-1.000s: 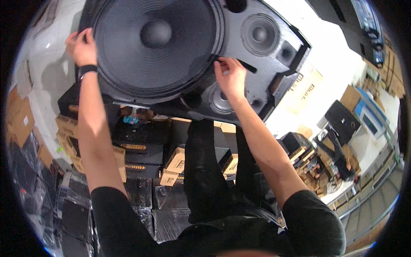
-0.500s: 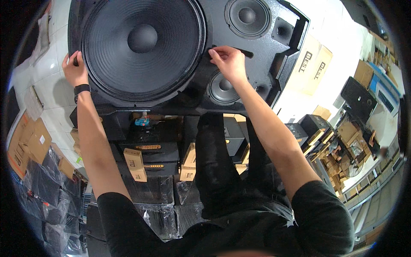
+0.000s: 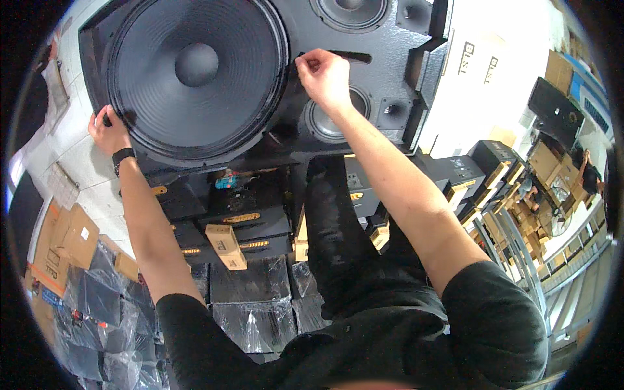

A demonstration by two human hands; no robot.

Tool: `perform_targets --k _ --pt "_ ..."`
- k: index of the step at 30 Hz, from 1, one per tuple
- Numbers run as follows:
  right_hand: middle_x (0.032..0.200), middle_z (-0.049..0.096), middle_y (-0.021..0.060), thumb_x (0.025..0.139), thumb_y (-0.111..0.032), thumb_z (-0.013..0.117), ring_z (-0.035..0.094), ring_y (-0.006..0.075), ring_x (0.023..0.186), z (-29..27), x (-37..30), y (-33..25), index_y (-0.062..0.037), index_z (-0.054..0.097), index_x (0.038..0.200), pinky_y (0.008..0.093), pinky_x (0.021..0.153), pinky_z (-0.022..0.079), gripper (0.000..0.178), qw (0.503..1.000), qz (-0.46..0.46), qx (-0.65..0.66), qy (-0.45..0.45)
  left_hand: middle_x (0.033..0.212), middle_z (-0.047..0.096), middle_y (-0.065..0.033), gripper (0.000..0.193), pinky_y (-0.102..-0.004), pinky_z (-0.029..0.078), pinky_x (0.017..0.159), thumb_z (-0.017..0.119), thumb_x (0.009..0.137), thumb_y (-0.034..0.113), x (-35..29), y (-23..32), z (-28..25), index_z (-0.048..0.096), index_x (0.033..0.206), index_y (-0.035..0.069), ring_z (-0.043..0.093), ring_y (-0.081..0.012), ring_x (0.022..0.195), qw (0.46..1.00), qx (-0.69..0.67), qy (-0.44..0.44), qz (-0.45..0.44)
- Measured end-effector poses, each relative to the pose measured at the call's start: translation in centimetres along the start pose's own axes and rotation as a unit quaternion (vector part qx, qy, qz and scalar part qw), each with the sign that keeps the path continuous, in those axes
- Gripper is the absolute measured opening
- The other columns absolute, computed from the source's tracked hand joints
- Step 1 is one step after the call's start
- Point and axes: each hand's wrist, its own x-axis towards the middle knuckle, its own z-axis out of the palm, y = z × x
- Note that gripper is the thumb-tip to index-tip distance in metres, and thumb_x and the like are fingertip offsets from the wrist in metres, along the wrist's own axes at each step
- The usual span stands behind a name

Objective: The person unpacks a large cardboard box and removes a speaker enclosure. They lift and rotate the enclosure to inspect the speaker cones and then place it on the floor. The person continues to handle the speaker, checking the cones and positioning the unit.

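Observation:
A large black speaker cabinet lies in front of me, with a big round woofer set in its left part. My left hand, a black band on its wrist, is at the cabinet's left edge beside the woofer. Its thumb and fingers close around a small dark thing that I cannot identify. Just right of the woofer's rim, my right hand pinches its fingertips together over the black panel. Whatever lies between them is hidden. Close to this hand are a dark slot and a smaller speaker cone.
Below the cabinet are black boxes with a teal power tool on top and a narrow cardboard box leaning there. Plastic-wrapped black boxes stand nearby. Cardboard boxes are at left. Far right, another person is among cartons.
The view has shifted, so the cabinet appears further left and slightly rotated. My left hand sits a little lower along the cabinet's edge. My right hand stays pinched beside the woofer's rim.

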Motion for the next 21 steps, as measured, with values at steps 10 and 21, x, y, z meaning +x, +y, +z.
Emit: perform_targets --k 10,21 --pt "0.071 0.072 0.0114 0.089 -0.016 0.073 0.071 0.0160 0.064 0.1 0.1 0.9 0.0015 0.073 0.090 0.0288 0.063 0.055 0.017 1.000 -0.016 -0.014 -0.009 0.135 0.059 -0.0144 0.034 -0.0428 0.046 0.105 0.065 0.092 0.048 0.1 -0.4 -0.6 0.078 0.105 0.020 0.056 -0.0312 0.124 0.999 0.019 -0.044 0.013" --pt "0.081 0.076 0.0114 0.090 -0.019 0.074 0.075 0.0155 0.075 -6.0 -5.8 2.0 0.0008 0.074 0.097 0.0286 0.070 0.058 0.021 0.979 0.121 0.092 -0.135 0.135 0.057 -0.0209 0.027 -0.0443 0.043 0.107 0.065 0.095 0.029 -0.2 -1.0 -1.5 0.073 0.117 0.015 0.052 -0.0355 0.128 0.993 -0.060 -0.084 0.059"
